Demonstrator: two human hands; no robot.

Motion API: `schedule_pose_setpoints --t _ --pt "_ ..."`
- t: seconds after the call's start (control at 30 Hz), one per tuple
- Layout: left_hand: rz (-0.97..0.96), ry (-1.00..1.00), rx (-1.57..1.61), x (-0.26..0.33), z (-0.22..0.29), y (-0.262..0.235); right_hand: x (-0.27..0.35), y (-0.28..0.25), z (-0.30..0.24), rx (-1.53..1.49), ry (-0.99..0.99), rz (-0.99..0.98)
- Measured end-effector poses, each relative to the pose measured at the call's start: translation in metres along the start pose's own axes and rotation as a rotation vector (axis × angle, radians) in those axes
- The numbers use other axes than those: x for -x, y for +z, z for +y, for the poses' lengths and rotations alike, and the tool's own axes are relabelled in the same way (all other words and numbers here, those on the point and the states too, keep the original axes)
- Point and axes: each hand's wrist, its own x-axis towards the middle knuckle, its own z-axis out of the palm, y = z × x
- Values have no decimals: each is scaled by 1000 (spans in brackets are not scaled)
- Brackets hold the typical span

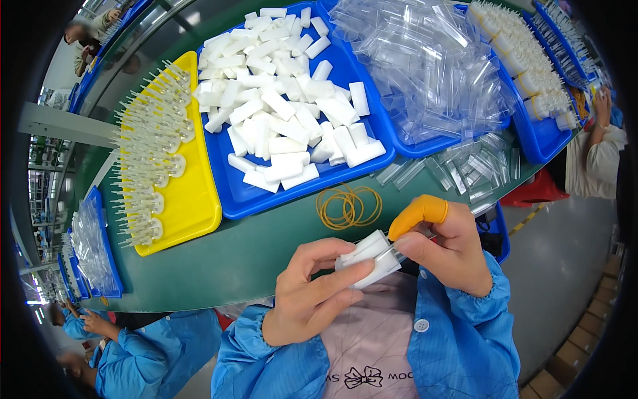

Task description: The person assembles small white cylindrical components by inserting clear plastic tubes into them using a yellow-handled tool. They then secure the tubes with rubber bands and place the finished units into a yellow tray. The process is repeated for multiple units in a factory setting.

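So right now my left hand (312,292) has its fingers wrapped snug around a little bundle of white plastic pieces (367,258), held up close to my chest just off the near edge of the green surface (219,259). My right hand (444,249), the one with the orange finger cot (419,214) on the index, is pinched narrow on the end of that same bundle, and there seems to be a thin clear bit between thumb and finger, but it's too small for me to say what. Just past my hands a few yellow rubber bands (349,206) lie loose on the surface. Behind those, the blue tray (232,193) is piled with white pieces like the ones I'm holding, so I'd say there's loads left and I'm nowhere near done. The yellow tray (193,199) to the left has rows of clear needle-tipped parts (149,153), and the blue bin (425,145) to the right is heaped with clear plastic sleeves (425,66), with some more of them spilled on the surface in front. Further right another tray holds rows of white capped parts (525,60). A co-worker's arm (598,126) shows at the far right.
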Motion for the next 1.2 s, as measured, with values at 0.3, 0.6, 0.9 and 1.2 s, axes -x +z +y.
schedule_pose_setpoints --t 0.3,0.6,0.9,1.2 --pt "379 -247 517 0 -15 10 5 1 4 258 -195 35" --pt "338 -184 565 -2 -16 10 13 7 15 -439 -17 233" --pt "285 -248 681 -6 -8 7 9 -16 -5 321 -289 276" --pt "263 -217 750 -5 -1 16 22 6 -1 123 -233 224"
